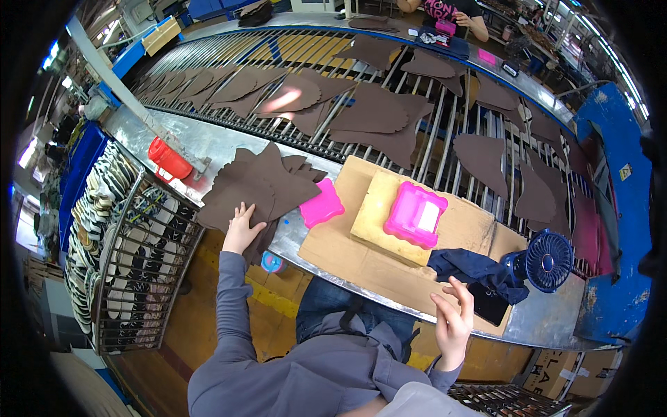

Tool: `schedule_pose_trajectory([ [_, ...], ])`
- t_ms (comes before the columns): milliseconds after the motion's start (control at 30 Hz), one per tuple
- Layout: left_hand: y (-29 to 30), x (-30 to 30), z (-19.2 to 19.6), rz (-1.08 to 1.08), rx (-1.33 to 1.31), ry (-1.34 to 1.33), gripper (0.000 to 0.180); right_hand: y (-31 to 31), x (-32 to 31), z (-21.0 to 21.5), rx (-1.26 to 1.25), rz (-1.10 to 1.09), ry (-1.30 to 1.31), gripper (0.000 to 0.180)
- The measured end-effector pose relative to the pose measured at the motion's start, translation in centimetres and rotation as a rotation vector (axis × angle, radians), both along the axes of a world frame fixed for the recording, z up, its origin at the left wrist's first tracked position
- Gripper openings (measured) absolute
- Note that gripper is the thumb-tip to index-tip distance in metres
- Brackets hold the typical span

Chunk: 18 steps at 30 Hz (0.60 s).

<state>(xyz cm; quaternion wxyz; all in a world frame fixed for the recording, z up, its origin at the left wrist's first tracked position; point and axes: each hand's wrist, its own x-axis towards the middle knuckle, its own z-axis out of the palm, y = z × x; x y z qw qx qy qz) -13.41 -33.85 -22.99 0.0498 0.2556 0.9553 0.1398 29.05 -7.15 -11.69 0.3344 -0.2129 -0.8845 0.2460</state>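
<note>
A loose pile of dark brown cut pieces (258, 182), flat and with some jagged edges, lies on the metal worktable (283, 240). Resting on the pile's near edge is my left hand (242, 231), its fingers spread and thumb out to the side. My right hand (455, 321) is raised over the table's front edge, fingers apart and nothing in them. Beside the pile lies a bright pink flat piece (322, 203) with wavy edges. A pink scalloped plastic block (415, 214) with a white label sits on a yellow foam slab (372, 221), on top of cardboard (333, 248).
Beyond the table, a roller conveyor (445, 149) carries many brown pieces. Dark cloth (479, 270), a phone (488, 304) and a blue fan (547, 260) are at right. A red container (169, 158) and a shoe-filled rack (142, 267) stand left. Another person (451, 17) is across the conveyor.
</note>
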Motion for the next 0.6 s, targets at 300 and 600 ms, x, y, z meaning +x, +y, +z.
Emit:
schedule_pose_trajectory([
  [300,-2.2,-0.6,1.2,-0.151,0.095,-0.102,0.058,-0.2,-1.5,0.4,0.05,0.116,-0.025,0.038],
  [600,1.0,4.3,11.2,0.11,0.762,0.365,0.015,-1.9,-7.6,4.8,-0.059,0.362,-0.064,0.039],
])
